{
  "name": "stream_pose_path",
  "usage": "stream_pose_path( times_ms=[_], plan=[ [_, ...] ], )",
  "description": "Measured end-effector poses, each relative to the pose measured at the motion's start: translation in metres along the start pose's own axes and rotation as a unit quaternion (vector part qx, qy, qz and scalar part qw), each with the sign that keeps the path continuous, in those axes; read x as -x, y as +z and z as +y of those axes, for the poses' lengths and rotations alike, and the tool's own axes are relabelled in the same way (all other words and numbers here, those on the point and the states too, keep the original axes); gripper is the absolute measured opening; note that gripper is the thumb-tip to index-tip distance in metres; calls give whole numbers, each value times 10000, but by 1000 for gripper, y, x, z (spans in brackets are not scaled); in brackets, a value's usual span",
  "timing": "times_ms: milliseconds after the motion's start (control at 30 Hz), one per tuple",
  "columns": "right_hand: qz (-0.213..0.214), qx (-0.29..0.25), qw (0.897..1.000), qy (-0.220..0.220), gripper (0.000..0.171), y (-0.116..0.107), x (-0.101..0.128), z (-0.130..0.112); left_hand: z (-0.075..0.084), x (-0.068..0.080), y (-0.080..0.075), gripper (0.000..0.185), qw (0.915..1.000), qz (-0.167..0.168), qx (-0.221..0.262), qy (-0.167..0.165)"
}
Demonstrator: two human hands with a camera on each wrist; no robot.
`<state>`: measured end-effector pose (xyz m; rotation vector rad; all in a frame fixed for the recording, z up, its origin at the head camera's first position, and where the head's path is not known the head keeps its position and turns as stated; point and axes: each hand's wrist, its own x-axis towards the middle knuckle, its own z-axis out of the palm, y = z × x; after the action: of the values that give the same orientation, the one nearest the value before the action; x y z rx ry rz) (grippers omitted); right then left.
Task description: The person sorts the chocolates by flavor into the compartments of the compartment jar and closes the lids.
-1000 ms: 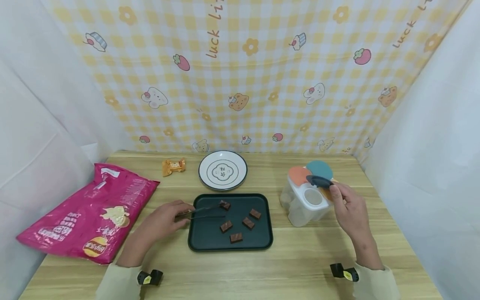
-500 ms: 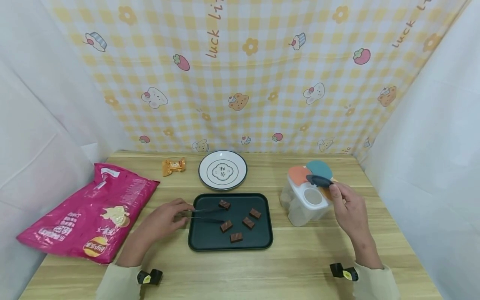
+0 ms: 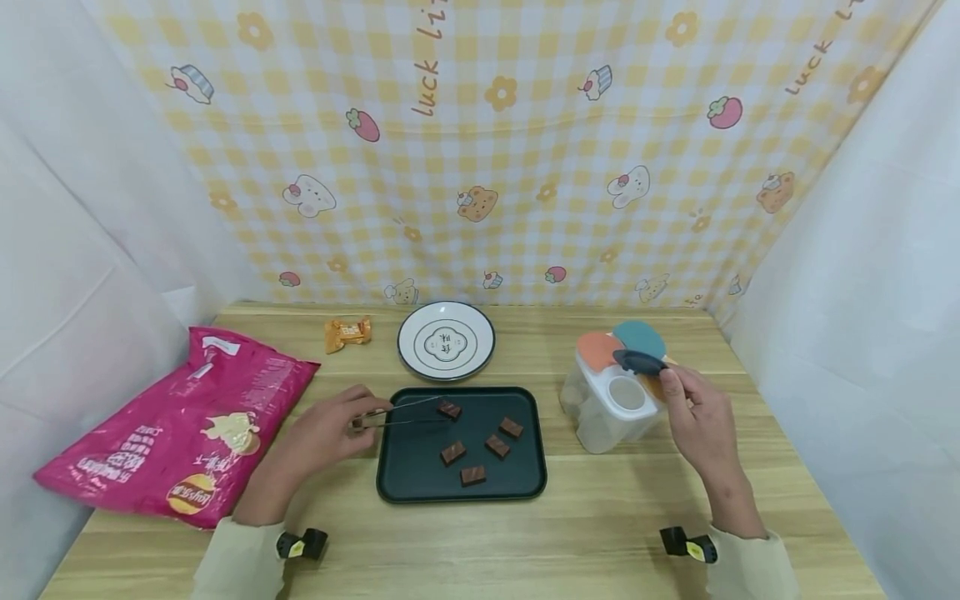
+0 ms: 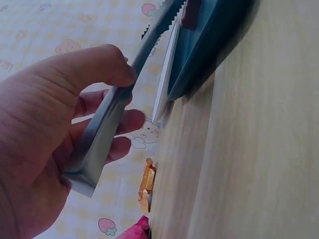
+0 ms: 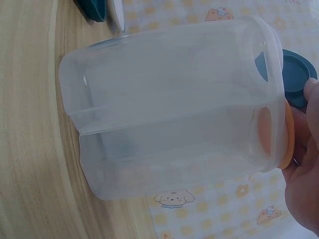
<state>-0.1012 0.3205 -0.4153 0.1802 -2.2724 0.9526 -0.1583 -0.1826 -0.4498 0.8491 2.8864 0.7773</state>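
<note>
My left hand grips metal tongs whose tips reach the topmost brown chocolate piece on the dark green tray. Several more chocolate pieces lie on that tray. My right hand holds up the dark flip lid of a clear plastic container with coloured caps. One round opening of the container is uncovered.
A white plate stands behind the tray. A small orange wrapped snack lies to its left. A large pink snack bag covers the table's left side. A checked cloth hangs behind the wooden table.
The tongs swung from the tray's middle back up to the topmost chocolate piece. My right hand and the container stayed put.
</note>
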Motion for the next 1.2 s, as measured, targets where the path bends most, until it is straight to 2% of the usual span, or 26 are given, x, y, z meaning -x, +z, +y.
stream_pose_path(
  times_ms=[233, 533, 767, 967, 1200],
  plan=[
    [13, 3, 10000, -9, 20, 0, 0, 1, 3, -5, 1, 49, 9998, -108, -173, -51],
    [27, -31, 10000, -8, 20, 0, 0, 0, 4, -11, 4, 40, 9994, -167, -297, 33],
    [36, -16, 10000, 21, 20, 0, 0, -1, 5, -14, 6, 40, 9985, -298, -440, -99],
    [55, -44, 10000, 64, 20, 0, 0, -1, 5, -16, 7, 37, 9983, -436, -363, -158],
    [85, -66, 9999, -17, 19, 2, 0, 0, 4, -17, 8, 32, 9988, -388, -306, -70]
  ],
)
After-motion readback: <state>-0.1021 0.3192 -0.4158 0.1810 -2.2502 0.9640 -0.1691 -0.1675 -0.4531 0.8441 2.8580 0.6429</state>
